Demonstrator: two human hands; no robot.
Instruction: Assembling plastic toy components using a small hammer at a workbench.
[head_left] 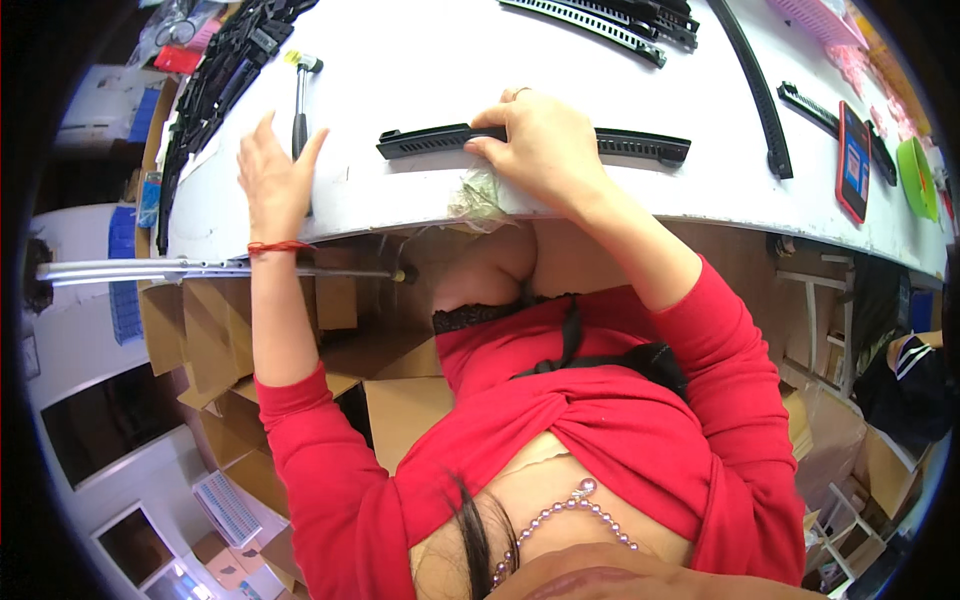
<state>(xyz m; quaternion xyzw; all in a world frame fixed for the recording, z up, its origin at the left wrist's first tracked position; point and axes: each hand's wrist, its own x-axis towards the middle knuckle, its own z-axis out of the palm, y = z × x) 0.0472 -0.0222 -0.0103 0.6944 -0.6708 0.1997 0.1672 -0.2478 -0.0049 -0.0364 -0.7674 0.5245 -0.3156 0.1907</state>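
Reaching past a crumpled bag (pixel 476 198) at the edge of the white table (pixel 390 195); pinching the middle of a black slotted strip (pixel 430 143) just beyond with the right hand (pixel 552 145); spreading the left hand (pixel 276 182), empty, beside a hammer (pixel 301 95).

black slotted rail (pixel 430 141) at white table's (pixel 400 60) near edge, yellow-and-black-headed hammer (pixel 301 92) toward left edge, red-rimmed phone (pixel 853 165), lime-green round item (pixel 912 178) toward right edge, person's plain red sleeves (pixel 318 440)

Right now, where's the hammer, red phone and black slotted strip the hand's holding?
Hammer (pixel 301 95), head view: on its shaft.
Red phone (pixel 855 163), head view: on its screen.
Held black slotted strip (pixel 430 142), head view: on its left part.
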